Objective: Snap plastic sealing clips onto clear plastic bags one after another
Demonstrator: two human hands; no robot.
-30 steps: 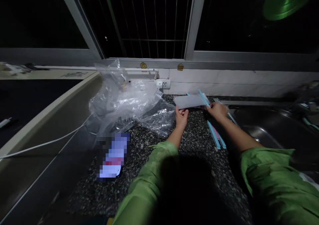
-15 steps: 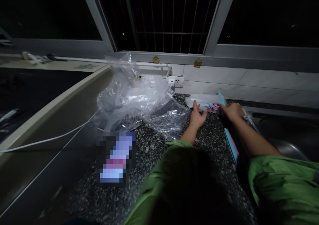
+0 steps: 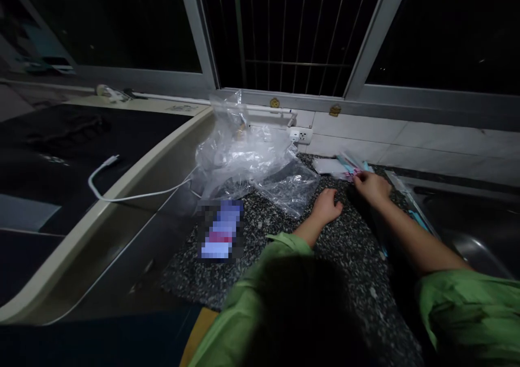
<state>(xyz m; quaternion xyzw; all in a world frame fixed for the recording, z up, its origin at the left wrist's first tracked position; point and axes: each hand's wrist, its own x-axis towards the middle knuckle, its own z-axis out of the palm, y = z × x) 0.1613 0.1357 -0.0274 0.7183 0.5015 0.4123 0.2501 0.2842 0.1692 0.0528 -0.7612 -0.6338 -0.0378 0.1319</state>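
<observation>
r. hand [image 3: 370,187] pinches edge of pink-&-blue packet [image 3: 348,164]; l. hand [image 3: 326,207], loosely curled & empty, lies nr. plastic bag [image 3: 260,158].

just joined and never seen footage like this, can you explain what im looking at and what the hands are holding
There is no machine here: a person in green sleeves works bare-handed. The camera is worn on their head, looking forward and down, so the arms reach in from the bottom.

On the speckled dark countertop lie crumpled clear plastic and a lit, pixelated shape, probably a phone. A metal sink is at the right.

The left hand seems to hold nothing, its fingers loosely curled. The right hand has its fingertips at a small bundle of blue and pink pieces near the wall; it is too dim to tell how firmly they grip it.
</observation>
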